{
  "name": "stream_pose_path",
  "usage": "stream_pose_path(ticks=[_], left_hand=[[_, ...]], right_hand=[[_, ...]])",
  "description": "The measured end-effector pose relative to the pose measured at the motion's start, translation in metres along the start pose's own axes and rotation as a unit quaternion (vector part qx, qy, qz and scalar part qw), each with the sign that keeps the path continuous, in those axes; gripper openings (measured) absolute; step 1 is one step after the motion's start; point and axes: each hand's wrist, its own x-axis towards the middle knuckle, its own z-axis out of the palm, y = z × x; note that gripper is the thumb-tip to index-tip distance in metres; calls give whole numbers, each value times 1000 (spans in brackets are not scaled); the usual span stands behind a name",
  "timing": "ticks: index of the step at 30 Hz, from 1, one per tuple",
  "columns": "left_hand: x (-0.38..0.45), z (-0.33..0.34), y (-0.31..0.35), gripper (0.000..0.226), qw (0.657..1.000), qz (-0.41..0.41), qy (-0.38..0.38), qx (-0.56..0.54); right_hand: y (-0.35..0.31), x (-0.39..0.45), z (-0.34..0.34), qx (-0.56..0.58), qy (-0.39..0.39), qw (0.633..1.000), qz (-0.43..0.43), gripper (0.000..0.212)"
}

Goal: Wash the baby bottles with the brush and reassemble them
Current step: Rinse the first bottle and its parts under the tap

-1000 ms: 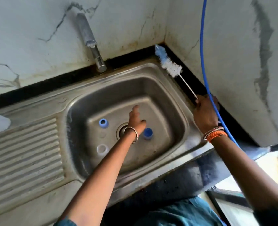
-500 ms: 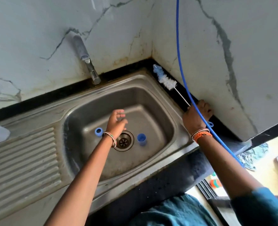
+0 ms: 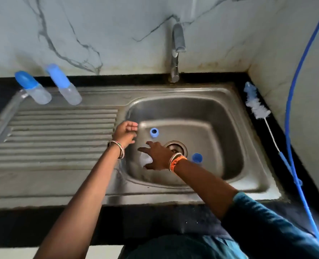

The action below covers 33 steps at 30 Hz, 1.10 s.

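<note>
Right hand (image 3: 157, 156) had left brush handle, moved into steel basin (image 3: 229, 139), fingers spread over clear blurred piece (image 3: 146, 159); grip unclear. Left hand (image 3: 126, 133) shifted to basin's left rim, loosely curled, empty. Fluffy white brush (image 3: 257, 109) lay on black table (image 3: 278, 146) right. Two blue-capped clear bottles (image 3: 48, 86) stood far left. Two blue rings (image 3: 154, 132) in basin.

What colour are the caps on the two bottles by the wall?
Blue, on both bottles, seen in the head view.
</note>
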Motion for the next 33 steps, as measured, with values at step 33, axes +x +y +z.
stream_pose_path(ticks=[33], left_hand=[[92, 58, 69, 41, 986, -8, -59, -157]], right_hand=[[168, 100, -195, 877, 124, 451, 113, 16]])
